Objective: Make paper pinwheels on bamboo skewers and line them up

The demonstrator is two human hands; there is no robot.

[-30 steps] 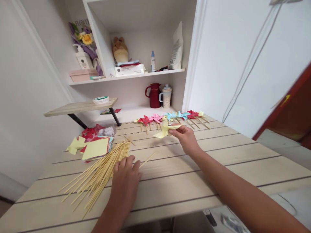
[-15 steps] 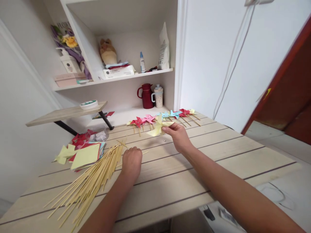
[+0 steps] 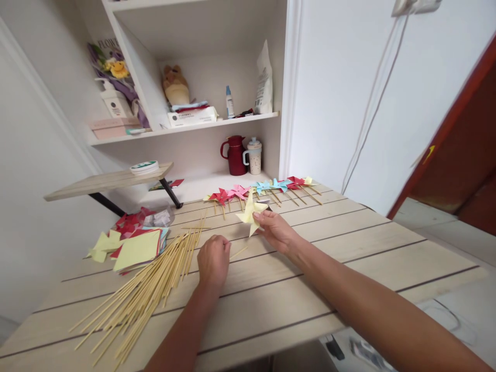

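Observation:
My right hand [image 3: 276,231] holds a folded yellow paper pinwheel [image 3: 250,212] just above the wooden table [image 3: 349,243], tilted upright. My left hand [image 3: 213,260] rests on the table with its fingers curled over a single thin wooden stick [image 3: 237,252], whose tip pokes out to the right. To the left of that hand lies a loose pile of several bamboo sticks [image 3: 151,287]. A row of finished pinwheels [image 3: 263,187] in red, pink, blue and yellow lies along the table's far edge.
A stack of coloured paper squares [image 3: 134,248] sits at the table's left. A small raised shelf board [image 3: 104,181] holds a tape roll [image 3: 144,166]. A red jug [image 3: 235,154] and a cup [image 3: 254,155] stand in the cabinet behind. Wall at right.
My right hand has drawn the yellow pinwheel nearer and turned it upright. My left hand has closed over one stick beside the pile.

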